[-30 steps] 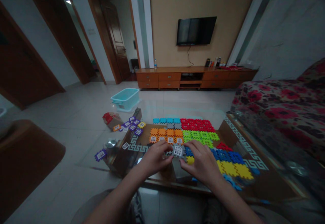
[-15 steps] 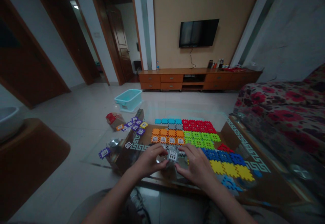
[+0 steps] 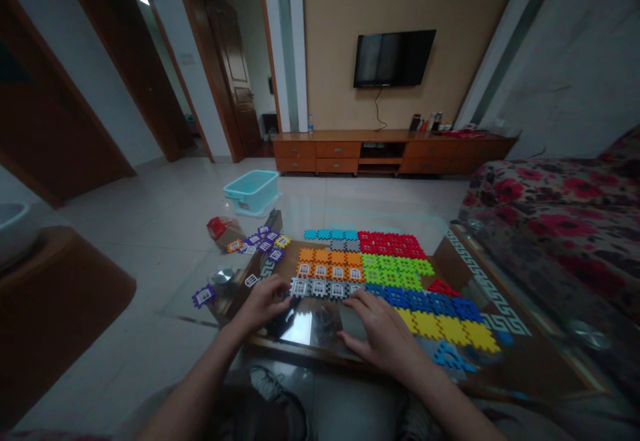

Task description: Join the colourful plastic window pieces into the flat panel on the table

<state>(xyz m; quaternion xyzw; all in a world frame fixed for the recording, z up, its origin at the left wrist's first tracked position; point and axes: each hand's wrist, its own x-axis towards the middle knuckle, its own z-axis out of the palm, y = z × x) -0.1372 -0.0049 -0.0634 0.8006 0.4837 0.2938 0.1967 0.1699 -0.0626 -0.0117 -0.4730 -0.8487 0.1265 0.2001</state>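
A row of grey tiles with white window inserts lies on the glass table, below a row of orange tiles with window inserts. My left hand is at the left end of the grey row, thumb and fingers apart; whether its fingertips touch the end tile I cannot tell. At the row's right end is my right hand, thumb spread well away from the fingers, partly covering the last grey tile. Neither hand holds anything. Blue tiles and yellow tiles continue to the right.
Green tiles, red tiles and light-blue tiles lie farther back. Purple window tiles are heaped at the left, with a single purple tile nearer me. A teal bin stands on the floor beyond the table.
The grey window tile held between both hands is no longer in them; a grey row lies in view. My left hand moved left and the hands are farther apart.
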